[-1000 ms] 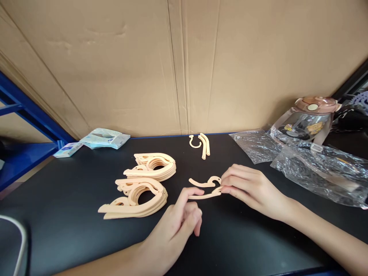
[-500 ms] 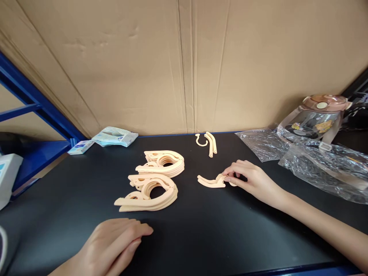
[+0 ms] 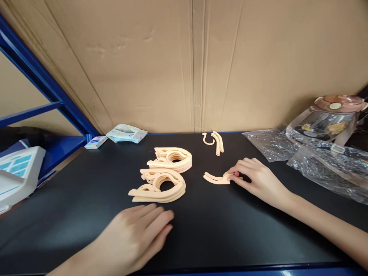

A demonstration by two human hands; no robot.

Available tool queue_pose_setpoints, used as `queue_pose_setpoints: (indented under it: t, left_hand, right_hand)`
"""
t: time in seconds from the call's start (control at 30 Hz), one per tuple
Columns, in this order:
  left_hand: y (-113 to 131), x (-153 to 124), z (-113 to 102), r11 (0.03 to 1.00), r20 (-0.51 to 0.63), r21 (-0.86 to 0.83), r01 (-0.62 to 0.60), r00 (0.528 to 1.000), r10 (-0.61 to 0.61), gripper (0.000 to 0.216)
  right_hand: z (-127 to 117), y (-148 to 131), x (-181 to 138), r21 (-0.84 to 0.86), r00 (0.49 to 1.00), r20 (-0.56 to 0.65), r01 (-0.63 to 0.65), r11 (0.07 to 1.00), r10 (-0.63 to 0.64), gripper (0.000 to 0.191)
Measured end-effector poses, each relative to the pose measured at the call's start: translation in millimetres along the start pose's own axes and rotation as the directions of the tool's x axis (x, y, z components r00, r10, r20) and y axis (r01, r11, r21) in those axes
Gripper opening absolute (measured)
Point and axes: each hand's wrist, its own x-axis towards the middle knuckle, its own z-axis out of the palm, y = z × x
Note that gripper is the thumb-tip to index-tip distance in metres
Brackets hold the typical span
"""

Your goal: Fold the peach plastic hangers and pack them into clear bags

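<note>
My right hand (image 3: 258, 179) pinches one end of a cream folding hanger (image 3: 216, 179) that lies on the black table (image 3: 201, 234). The pinched end is partly hidden by the fingers. Holding nothing, my left hand (image 3: 140, 234) hovers low over the near part of the table, fingers loosely curved and a little blurred, in front of the stacks. Two stacks of folded hangers, a nearer stack (image 3: 161, 197) and a farther stack (image 3: 184, 166), lie left of centre. Toward the back are a loose hanger hook (image 3: 212, 143) and two separate hanger arms (image 3: 217, 143).
Crinkled clear plastic bags (image 3: 327, 168) and a strapped water bottle (image 3: 324, 124) are at the right. A tissue pack (image 3: 126, 134) and a small box (image 3: 96, 142) sit back left, near a blue metal frame (image 3: 69, 111) and a white device (image 3: 20, 172). Cardboard (image 3: 143, 69) stands behind.
My left hand has moved right and slightly forward, its fingers less curled. My right hand keeps its pinch on the hanger. The view has turned slightly left.
</note>
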Motion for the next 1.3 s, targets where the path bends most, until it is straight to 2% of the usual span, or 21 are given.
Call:
queue_pose_setpoints:
  t: [0.07, 0.13, 0.2, 0.37, 0.53, 0.67, 0.77, 0.93, 1.17, 1.3]
  left_hand:
    - [13, 30, 12, 0.998, 0.049, 0.053, -0.024, 0.999, 0.022, 0.026]
    - [24, 56, 28, 0.993, 0.165, 0.097, -0.068, 0.985, 0.051, 0.019]
    - [32, 75, 43, 0.987, 0.219, 0.145, -0.063, 0.975, 0.030, 0.027]
    - [38, 101, 69, 0.987, 0.201, 0.162, -0.014, 0.979, -0.019, 0.040]
    - [39, 104, 83, 0.993, 0.178, 0.119, 0.021, 0.983, -0.042, 0.041]
    - [39, 101, 85, 0.996, 0.157, 0.078, 0.049, 0.986, -0.061, 0.038]
    - [36, 102, 84, 0.996, 0.147, 0.050, 0.072, 0.986, -0.079, 0.037]
    - [35, 101, 85, 0.994, 0.140, 0.033, 0.105, 0.984, -0.109, 0.037]
    - [34, 101, 85, 0.989, 0.144, 0.026, 0.144, 0.979, -0.146, 0.040]
    - [34, 101, 85, 0.988, 0.143, 0.022, 0.151, 0.978, -0.153, 0.040]
  right_hand:
    - [1, 0, 0, -0.021, 1.000, -0.004, 0.002, 1.000, -0.002, 0.017]
    - [1, 0, 0, -0.035, 1.000, -0.010, 0.003, 0.999, -0.003, 0.018]
    - [1, 0, 0, -0.047, 1.000, -0.011, 0.001, 0.999, -0.002, 0.019]
    - [-4, 1, 1, -0.060, 1.000, -0.009, -0.010, 0.998, 0.010, 0.021]
    - [-12, 4, 2, -0.020, 0.999, -0.040, -0.026, 0.999, 0.025, 0.031]
    - [-16, 5, 1, 0.076, 0.998, -0.042, -0.032, 0.997, 0.036, 0.021]
    - [-17, 4, 0, 0.020, 1.000, 0.011, -0.014, 1.000, 0.014, 0.013]
    - [-16, 8, -1, -0.055, 0.996, 0.090, 0.004, 0.998, 0.001, 0.019]
    - [-6, 12, -1, -0.043, 0.997, 0.076, 0.036, 0.998, -0.033, 0.028]
    - [-6, 11, -1, -0.048, 0.996, 0.049, 0.079, 0.996, -0.077, 0.026]
